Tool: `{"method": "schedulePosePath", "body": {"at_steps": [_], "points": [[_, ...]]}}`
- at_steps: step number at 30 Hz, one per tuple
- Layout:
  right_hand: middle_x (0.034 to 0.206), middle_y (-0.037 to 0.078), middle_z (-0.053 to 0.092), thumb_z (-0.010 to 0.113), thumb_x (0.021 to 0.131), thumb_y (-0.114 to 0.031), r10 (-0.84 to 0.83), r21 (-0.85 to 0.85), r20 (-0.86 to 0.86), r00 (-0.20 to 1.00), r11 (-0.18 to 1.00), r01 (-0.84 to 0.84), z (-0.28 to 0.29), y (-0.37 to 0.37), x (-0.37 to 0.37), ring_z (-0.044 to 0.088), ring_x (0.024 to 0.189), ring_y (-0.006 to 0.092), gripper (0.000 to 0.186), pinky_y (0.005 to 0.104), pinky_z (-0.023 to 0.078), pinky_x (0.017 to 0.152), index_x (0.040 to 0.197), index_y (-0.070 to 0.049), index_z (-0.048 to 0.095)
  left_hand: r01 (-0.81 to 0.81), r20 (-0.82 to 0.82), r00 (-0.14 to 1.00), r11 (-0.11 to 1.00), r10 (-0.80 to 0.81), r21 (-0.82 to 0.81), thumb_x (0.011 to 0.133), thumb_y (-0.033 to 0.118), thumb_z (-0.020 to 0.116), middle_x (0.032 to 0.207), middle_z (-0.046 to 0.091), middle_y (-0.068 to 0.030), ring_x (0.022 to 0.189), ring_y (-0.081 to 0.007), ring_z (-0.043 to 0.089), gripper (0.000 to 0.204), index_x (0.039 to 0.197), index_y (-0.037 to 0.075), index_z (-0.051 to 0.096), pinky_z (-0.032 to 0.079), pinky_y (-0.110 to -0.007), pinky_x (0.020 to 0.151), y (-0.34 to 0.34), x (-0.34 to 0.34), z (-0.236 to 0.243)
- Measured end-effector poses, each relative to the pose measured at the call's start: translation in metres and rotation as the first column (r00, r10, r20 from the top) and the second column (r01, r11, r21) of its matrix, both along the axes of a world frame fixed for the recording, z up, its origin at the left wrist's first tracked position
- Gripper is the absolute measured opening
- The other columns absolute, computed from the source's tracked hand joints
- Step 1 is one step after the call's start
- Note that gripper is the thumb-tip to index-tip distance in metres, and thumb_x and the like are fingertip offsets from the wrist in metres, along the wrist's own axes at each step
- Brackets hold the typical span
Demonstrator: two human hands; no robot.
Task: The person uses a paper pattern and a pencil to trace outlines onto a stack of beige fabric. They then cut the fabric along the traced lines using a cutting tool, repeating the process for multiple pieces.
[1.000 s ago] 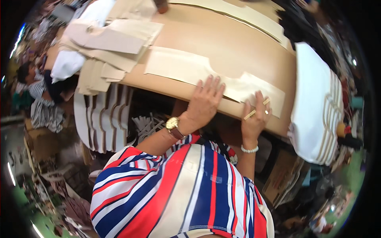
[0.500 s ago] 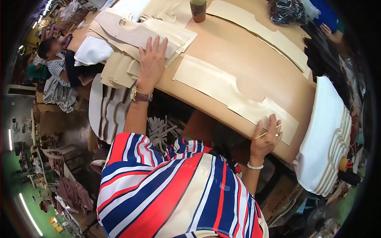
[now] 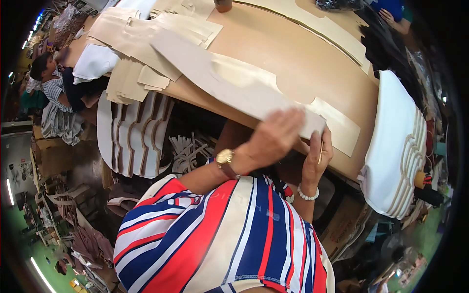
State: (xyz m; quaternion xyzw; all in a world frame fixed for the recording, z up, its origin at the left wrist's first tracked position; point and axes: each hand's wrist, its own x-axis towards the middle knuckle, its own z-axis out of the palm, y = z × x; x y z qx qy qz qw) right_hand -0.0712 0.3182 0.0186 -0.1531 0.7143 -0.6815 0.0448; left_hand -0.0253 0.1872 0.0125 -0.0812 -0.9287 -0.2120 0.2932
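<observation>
Left forearm (image 3: 202, 177) slanting across the person's front, left hand (image 3: 276, 136) palm seemingly downward, though its fingers (image 3: 294, 119) blur from here, right forearm (image 3: 305, 210) rising steeply, right hand (image 3: 316, 158) just beside the left, fingers up, thumb (image 3: 315, 143) close.

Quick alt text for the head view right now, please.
A blurred left hand and right hand are at the right end of a long, curved, pale-grey flat piece, partly covering a notched, cream flat piece on a tan table.

Right fingers (image 3: 327, 139) at the grey panel (image 3: 234, 95)
</observation>
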Motion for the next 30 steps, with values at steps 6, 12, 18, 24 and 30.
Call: {"method": "schedulePosePath", "body": {"at_steps": [6, 12, 18, 24, 30], "points": [[0.121, 0.016, 0.051, 0.056, 0.086, -0.002, -0.202, 0.203, -0.064, 0.977, 0.956, 0.211, -0.018, 0.032, -0.019, 0.049, 0.110, 0.0190, 0.042, 0.0271, 0.040, 0.092, 0.126, 0.007, 0.044, 0.012, 0.031, 0.999, 0.988, -0.017, 0.153, 0.076, 0.025, 0.066, 0.121, 0.051, -0.0221, 0.117, -0.0371, 0.045, 0.049, 0.114, -0.003, 0.053, 0.036, -0.044, 0.099, -0.025, 0.001, 0.002], [0.116, 0.027, 0.055, 0.062, 0.082, -0.008, -0.320, 0.357, -0.410, 0.854, 0.806, 0.473, -0.020, 0.059, -0.045, 0.053, 0.110, 0.0320, 0.049, 0.0359, 0.040, 0.095, 0.124, 0.010, 0.044, -0.667, -0.036, 0.724, 0.687, 0.689, -0.289, 0.083, 0.036, 0.059, 0.119, 0.049, -0.0249, 0.111, -0.0382, 0.046, 0.055, 0.118, -0.005, 0.049, 0.036, -0.047, 0.094, -0.149, 0.017, -0.011], [0.109, 0.030, 0.057, 0.064, 0.081, -0.013, -0.351, 0.490, -0.324, 0.879, 0.732, 0.473, -0.024, 0.072, -0.063, 0.057, 0.101, 0.0344, 0.051, 0.0378, 0.043, 0.088, 0.124, 0.007, 0.046, -0.569, 0.223, 0.806, 0.821, 0.548, 0.043, 0.081, 0.031, 0.061, 0.104, 0.058, -0.0236, 0.100, -0.0375, 0.053, 0.051, 0.113, -0.008, 0.052, 0.042, -0.042, 0.086, -0.149, 0.025, -0.004], [0.109, 0.029, 0.057, 0.065, 0.081, -0.014, -0.376, 0.451, -0.296, 0.878, 0.756, 0.475, -0.030, 0.073, -0.061, 0.057, 0.102, 0.0340, 0.052, 0.0374, 0.043, 0.089, 0.124, 0.008, 0.046, -0.714, 0.135, 0.697, 0.698, 0.704, 0.045, 0.078, 0.026, 0.064, 0.101, 0.059, -0.0227, 0.098, -0.0376, 0.054, 0.047, 0.111, -0.006, 0.055, 0.042, -0.041, 0.086, -0.152, 0.007, -0.011], [0.112, 0.028, 0.056, 0.065, 0.080, -0.012, -0.392, 0.434, -0.343, 0.854, 0.740, 0.514, -0.031, 0.069, -0.060, 0.056, 0.104, 0.0324, 0.052, 0.0366, 0.042, 0.091, 0.123, 0.009, 0.045, -0.690, 0.147, 0.717, 0.724, 0.681, 0.014, 0.078, 0.020, 0.065, 0.104, 0.058, -0.0196, 0.099, -0.0318, 0.056, 0.043, 0.111, -0.006, 0.055, 0.044, -0.039, 0.086, -0.164, 0.012, -0.021]]}}
